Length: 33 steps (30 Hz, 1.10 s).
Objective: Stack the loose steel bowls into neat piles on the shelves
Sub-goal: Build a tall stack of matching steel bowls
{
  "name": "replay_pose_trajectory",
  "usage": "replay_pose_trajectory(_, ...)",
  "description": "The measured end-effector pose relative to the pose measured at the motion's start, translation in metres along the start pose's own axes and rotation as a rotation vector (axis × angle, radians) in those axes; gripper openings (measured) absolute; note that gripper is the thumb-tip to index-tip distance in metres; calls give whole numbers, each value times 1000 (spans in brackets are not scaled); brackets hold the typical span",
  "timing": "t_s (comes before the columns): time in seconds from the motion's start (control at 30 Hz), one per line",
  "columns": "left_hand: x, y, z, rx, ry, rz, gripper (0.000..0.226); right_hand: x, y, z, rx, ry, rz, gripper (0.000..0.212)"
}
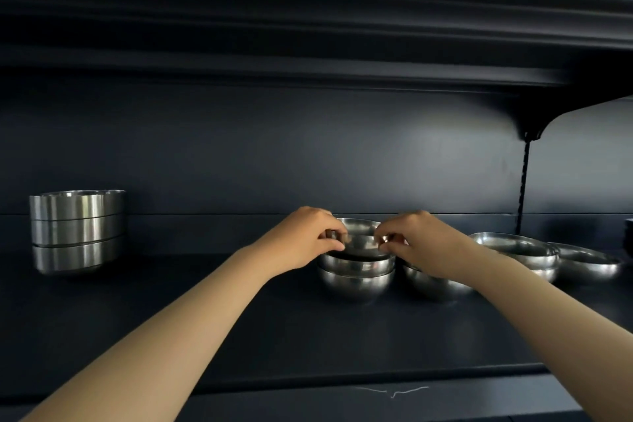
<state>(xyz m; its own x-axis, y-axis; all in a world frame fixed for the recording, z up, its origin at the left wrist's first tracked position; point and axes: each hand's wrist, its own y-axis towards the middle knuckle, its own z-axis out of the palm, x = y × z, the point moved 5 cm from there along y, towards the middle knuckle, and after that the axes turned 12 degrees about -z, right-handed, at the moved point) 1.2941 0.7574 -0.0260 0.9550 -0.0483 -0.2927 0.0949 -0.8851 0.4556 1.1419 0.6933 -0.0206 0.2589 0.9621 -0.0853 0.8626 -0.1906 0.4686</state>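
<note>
- We see the fingers (pixel 330 235) of our left hand (pixel 305 240) curled, pinching the left rim of the top bowl (pixel 363 243); our right hand (pixel 416 240) pinches its right rim.
- Both arms reach forward, palms down, wrists level.
- The top bowl sits upright, mouth up, just above a pile of 2 bowls (pixel 356 276) on the shelf (pixel 239 319).
- A stack of 3 bowls (pixel 77 229) stands well apart to the left.

Straight-walled stack (pixel 77 231) left; round bowls (pixel 356 272) right, on shelf (pixel 239 319).
</note>
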Motion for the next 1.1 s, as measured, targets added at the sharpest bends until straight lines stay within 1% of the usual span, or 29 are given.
replay_pose_trajectory(0.23, 2, -1, 6, 26, 29, 10, 13, -6, -3, 9, 26, 34, -6, 11)
replay_pose_trajectory(0.4, 6, -2, 10, 45, 18, 2, 15, -14, -3, 16, 17, 51, -39, 6)
replay_pose_trajectory(0.47, 10, -2, 11, 67, 34, -26, 21, -18, -5, 17, 8, 54, -33, 17)
replay_pose_trajectory(0.53, 12, -1, 15, 103, 69, -50, 30, -23, -6, 19, 35, 51, -18, 26)
replay_pose_trajectory(0.6, 13, 0, 18, 123, 88, -69, 31, -24, -6, 23, 85, 37, -11, 26)
replay_pose_trajectory(0.67, 15, 1, 20, 131, 106, -86, 33, -25, -6, 26, 105, 49, -5, 21)
replay_pose_trajectory(0.8, 17, 2, 17, 143, 126, -95, 35, -23, -1, 28, 116, 61, 1, 35)
replay_pose_trajectory(0.93, 26, 0, 11, 141, 138, -113, 30, -19, 10, 34, 113, 80, 4, 33)
replay_pose_trajectory(1.1, 52, -7, -1, 134, 154, -156, 29, -7, 34, 47, 121, 121, -25, 32)
